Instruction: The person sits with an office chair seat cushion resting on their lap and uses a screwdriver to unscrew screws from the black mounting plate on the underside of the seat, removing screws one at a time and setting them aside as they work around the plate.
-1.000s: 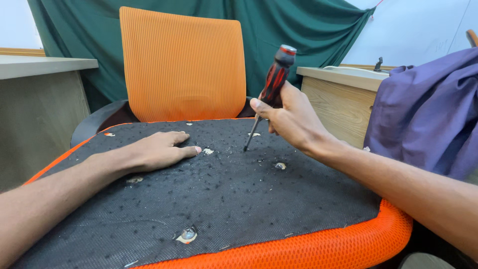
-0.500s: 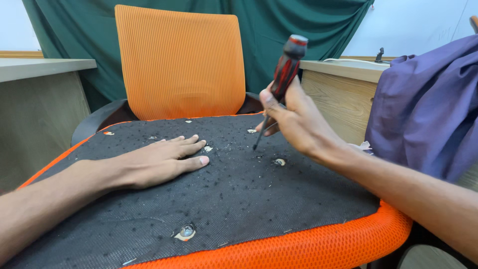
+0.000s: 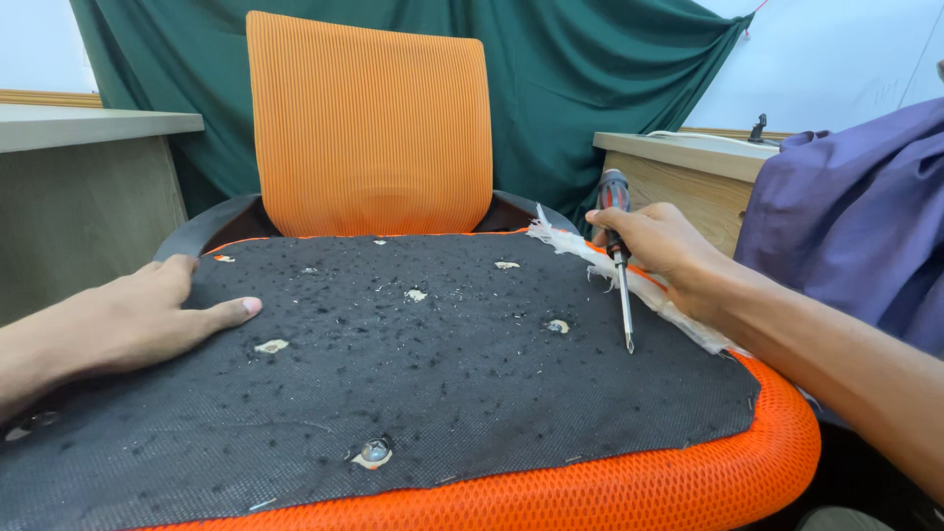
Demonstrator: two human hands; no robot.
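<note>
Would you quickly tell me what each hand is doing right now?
Left hand: open, flat on the black seat underside.
Right hand: closed around a screwdriver.

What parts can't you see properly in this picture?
- Screwdriver handle: head view, mostly wrapped by the right hand.
- Left hand: its palm lies flat on the black fabric, so what is under it is hidden.
- Chair seat: near edge cut off by the frame bottom.
- Torn white edge: partly behind the right hand.
- Small metal fitting: too small to identify.
</note>
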